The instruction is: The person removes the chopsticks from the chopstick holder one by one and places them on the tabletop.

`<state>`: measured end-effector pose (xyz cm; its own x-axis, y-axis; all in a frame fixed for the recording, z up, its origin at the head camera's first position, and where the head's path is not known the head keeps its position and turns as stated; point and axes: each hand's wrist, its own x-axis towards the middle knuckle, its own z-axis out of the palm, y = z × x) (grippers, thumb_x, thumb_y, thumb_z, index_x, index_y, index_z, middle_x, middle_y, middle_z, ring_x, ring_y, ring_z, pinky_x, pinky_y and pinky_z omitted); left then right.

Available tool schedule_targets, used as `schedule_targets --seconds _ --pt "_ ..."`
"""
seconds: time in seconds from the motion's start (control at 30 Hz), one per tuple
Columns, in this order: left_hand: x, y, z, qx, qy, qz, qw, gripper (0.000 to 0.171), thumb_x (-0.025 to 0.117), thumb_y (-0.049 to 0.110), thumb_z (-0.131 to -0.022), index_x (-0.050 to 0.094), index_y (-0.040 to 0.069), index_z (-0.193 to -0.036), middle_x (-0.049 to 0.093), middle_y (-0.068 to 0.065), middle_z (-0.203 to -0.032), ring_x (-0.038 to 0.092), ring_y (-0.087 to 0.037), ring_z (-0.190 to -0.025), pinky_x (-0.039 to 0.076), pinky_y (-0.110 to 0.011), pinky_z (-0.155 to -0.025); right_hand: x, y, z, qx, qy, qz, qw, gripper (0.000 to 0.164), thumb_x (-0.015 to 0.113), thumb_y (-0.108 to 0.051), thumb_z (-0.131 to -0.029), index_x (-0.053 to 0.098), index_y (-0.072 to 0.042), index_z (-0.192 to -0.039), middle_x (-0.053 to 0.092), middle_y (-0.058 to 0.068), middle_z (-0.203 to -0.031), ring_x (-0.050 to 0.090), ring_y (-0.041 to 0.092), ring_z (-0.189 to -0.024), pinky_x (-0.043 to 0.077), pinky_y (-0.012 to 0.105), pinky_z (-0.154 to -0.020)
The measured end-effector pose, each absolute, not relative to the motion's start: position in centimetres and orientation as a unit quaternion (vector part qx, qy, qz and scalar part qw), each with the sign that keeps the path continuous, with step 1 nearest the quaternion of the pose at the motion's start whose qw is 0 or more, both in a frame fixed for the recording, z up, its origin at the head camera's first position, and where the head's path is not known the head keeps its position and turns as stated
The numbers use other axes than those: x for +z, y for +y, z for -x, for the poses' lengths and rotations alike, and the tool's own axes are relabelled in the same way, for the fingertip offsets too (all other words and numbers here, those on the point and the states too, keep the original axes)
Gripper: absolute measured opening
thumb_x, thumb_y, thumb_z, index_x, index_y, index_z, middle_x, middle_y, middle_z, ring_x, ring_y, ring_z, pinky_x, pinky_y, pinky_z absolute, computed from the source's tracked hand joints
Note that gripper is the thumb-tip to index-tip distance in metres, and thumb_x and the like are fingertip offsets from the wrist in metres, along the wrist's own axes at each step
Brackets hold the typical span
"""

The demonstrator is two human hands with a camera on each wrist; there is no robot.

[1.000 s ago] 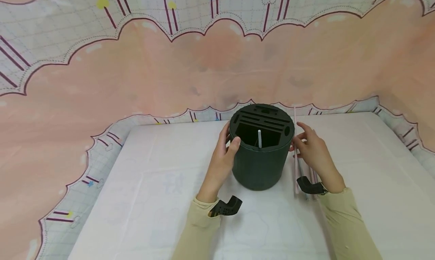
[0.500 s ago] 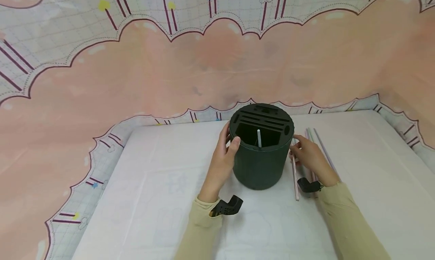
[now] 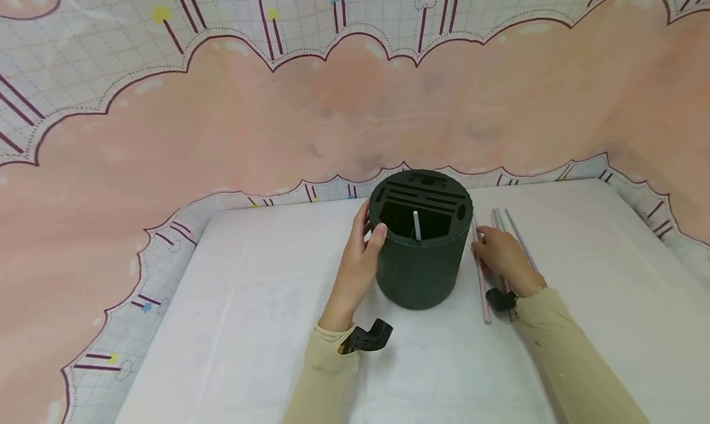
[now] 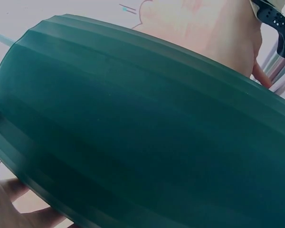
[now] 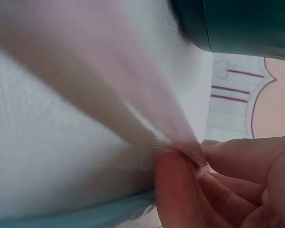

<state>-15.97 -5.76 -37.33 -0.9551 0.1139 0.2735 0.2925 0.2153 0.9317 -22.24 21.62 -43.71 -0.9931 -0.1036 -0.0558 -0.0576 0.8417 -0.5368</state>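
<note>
A dark green round holder (image 3: 418,273) stands upright on the white table, its top cut with slots and one large opening. A pale stick (image 3: 417,225) pokes up from that opening. My left hand (image 3: 360,257) grips the holder's left side, thumb toward the front; in the left wrist view the ribbed green wall (image 4: 133,123) fills most of the picture. To the right of the holder, my right hand (image 3: 505,254) pinches a thin pink straw (image 3: 481,291) near its far end. Close up in the right wrist view, thumb and fingertips meet on this pink straw (image 5: 147,76).
Several more thin coloured straws (image 3: 520,238) lie under and beyond the right hand. The white table (image 3: 249,325) ends at the back against a cloth (image 3: 310,122) with cloud patterns. A black camera mount (image 3: 368,336) sits on the left wrist, with another on the right.
The right hand has lowered the pink straw, whose far end stood higher beside the holder one second ago. Other straws now show beyond the hand. The left hand keeps its grip on the holder.
</note>
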Motion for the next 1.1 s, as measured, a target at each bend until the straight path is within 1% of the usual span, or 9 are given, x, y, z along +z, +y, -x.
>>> schedule_targets --seconds 0.1,0.4,0.5,0.57,0.7,0.73,0.87,1.0,1.1 --pt "-37.2 -6.0 16.0 -0.609 -0.779 0.127 0.076 0.052 0.04 0.049 -0.09 0.02 0.041 -0.137 0.025 0.013 -0.141 0.027 -0.014 -0.127 0.028 -0.041 -0.101 -43.6 21.3 22.5 -0.261 0.964 0.041 0.026 0.04 0.05 -0.01 -0.088 0.044 0.009 -0.123 0.051 0.009 -0.068 0.047 0.018 -0.053 0.037 0.028 -0.044" --pt "-37.3 -6.1 16.0 -0.615 -0.776 0.123 0.068 0.053 0.041 0.05 -0.089 0.02 0.042 -0.137 0.026 0.013 -0.141 0.028 -0.014 -0.126 0.029 -0.039 -0.1 -43.6 21.4 22.8 -0.242 0.969 0.015 0.053 0.04 0.05 -0.009 -0.088 0.043 0.013 -0.121 0.052 0.011 -0.069 0.048 0.019 -0.055 0.038 0.027 -0.044" --pt "-37.4 -6.0 16.0 -0.617 -0.775 0.121 0.066 0.052 0.041 0.051 -0.089 0.02 0.043 -0.136 0.026 0.012 -0.141 0.027 -0.014 -0.126 0.029 -0.039 -0.1 -43.7 21.5 22.7 -0.239 0.97 0.025 0.044 0.033 0.05 -0.008 -0.087 0.05 0.012 -0.114 0.051 0.008 -0.063 0.048 0.019 -0.054 0.038 0.028 -0.044" --pt "-37.4 -6.0 16.0 -0.621 -0.771 0.124 0.064 0.054 0.042 0.049 -0.09 0.02 0.039 -0.138 0.025 0.009 -0.142 0.027 -0.016 -0.127 0.03 -0.041 -0.1 -43.7 21.6 22.7 -0.236 0.97 0.034 0.039 0.027 0.052 -0.007 -0.086 0.054 0.011 -0.106 0.05 0.006 -0.058 0.047 0.018 -0.052 0.037 0.028 -0.044" --pt "-37.3 -6.0 16.0 -0.626 -0.767 0.13 0.064 0.054 0.042 0.047 -0.09 0.02 0.037 -0.139 0.025 0.008 -0.142 0.026 -0.018 -0.127 0.029 -0.042 -0.1 -43.7 21.7 22.7 -0.235 0.971 0.038 0.034 0.02 0.053 -0.007 -0.086 0.057 0.01 -0.097 0.049 0.004 -0.054 0.046 0.016 -0.048 0.036 0.027 -0.042" --pt "-37.3 -5.9 16.1 -0.627 -0.765 0.133 0.065 0.054 0.042 0.046 -0.091 0.02 0.036 -0.139 0.025 0.007 -0.142 0.026 -0.018 -0.127 0.029 -0.043 -0.1 -43.7 21.7 22.7 -0.235 0.971 0.037 0.033 0.019 0.053 -0.007 -0.086 0.057 0.009 -0.095 0.049 0.004 -0.054 0.046 0.016 -0.048 0.036 0.027 -0.042" --pt "-37.4 -5.8 16.1 -0.628 -0.763 0.136 0.07 0.052 0.042 0.048 -0.09 0.021 0.04 -0.138 0.027 0.01 -0.14 0.027 -0.016 -0.126 0.03 -0.041 -0.1 -43.7 22.0 22.6 -0.231 0.971 0.036 0.038 0.018 0.052 -0.01 -0.086 0.057 0.006 -0.09 0.05 0.007 -0.059 0.047 0.019 -0.053 0.036 0.028 -0.044" --pt "-37.4 -5.5 16.1 -0.629 -0.763 0.134 0.07 0.052 0.042 0.049 -0.09 0.021 0.041 -0.137 0.027 0.01 -0.141 0.027 -0.015 -0.127 0.03 -0.041 -0.099 -42.8 22.4 22.0 -0.231 0.971 0.031 0.053 0.032 0.051 -0.018 -0.088 0.055 0.007 -0.109 0.059 0.019 -0.083 0.053 0.025 -0.068 0.044 0.036 -0.057" --pt "-37.3 -5.4 16.0 -0.626 -0.766 0.129 0.069 0.053 0.041 0.051 -0.089 0.021 0.041 -0.137 0.026 0.01 -0.141 0.027 -0.015 -0.127 0.03 -0.041 -0.099 -41.7 22.7 21.6 -0.244 0.968 0.041 0.045 0.046 0.05 -0.022 -0.09 0.044 0.008 -0.124 0.058 0.023 -0.099 0.054 0.028 -0.077 0.045 0.041 -0.065"
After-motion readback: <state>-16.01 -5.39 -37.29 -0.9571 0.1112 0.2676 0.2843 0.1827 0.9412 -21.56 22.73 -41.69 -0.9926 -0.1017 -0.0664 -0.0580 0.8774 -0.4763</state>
